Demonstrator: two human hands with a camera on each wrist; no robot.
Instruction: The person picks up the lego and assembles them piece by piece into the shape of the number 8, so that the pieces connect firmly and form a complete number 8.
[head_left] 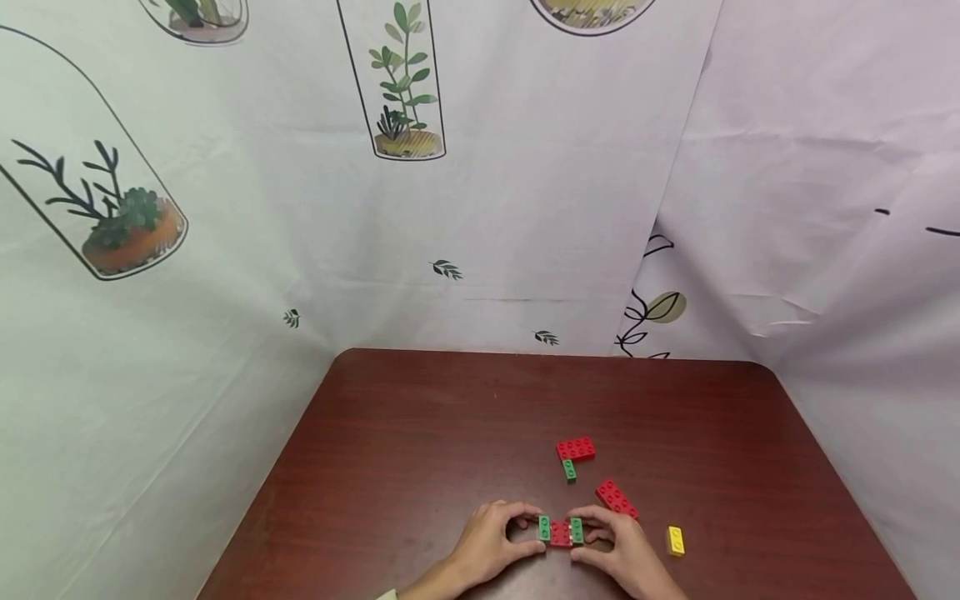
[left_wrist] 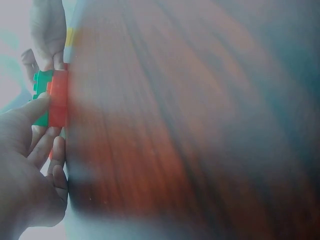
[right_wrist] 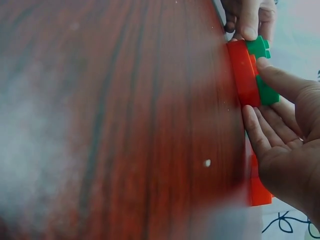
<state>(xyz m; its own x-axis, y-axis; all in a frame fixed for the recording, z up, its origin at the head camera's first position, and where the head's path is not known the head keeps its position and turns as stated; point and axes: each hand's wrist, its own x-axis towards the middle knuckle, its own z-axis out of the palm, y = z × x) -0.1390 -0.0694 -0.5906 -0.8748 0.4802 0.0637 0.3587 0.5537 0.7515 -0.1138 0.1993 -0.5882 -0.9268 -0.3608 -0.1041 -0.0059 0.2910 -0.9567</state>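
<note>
A red toy building brick [head_left: 560, 534] lies flat near the table's front, with one green brick [head_left: 543, 528] on its left end and another green brick [head_left: 576, 531] on its right end. Thumb in front and fingers behind, my left hand [head_left: 489, 542] pinches the left green one. My right hand [head_left: 624, 547] grips the right green one the same way. In the left wrist view the red brick [left_wrist: 58, 102] sits against the tabletop under both green pieces. The right wrist view has my right thumb across its green brick [right_wrist: 268, 91], fingertips beside the red brick [right_wrist: 245, 75].
Beyond the hands, a red brick [head_left: 575, 449] lies with a small green brick [head_left: 570, 472] at its near edge. Another red brick [head_left: 617, 498] is just behind my right hand. A yellow brick [head_left: 675, 541] lies to the right on the brown table [head_left: 420, 442]. Patterned cloth [head_left: 525, 217] hangs around.
</note>
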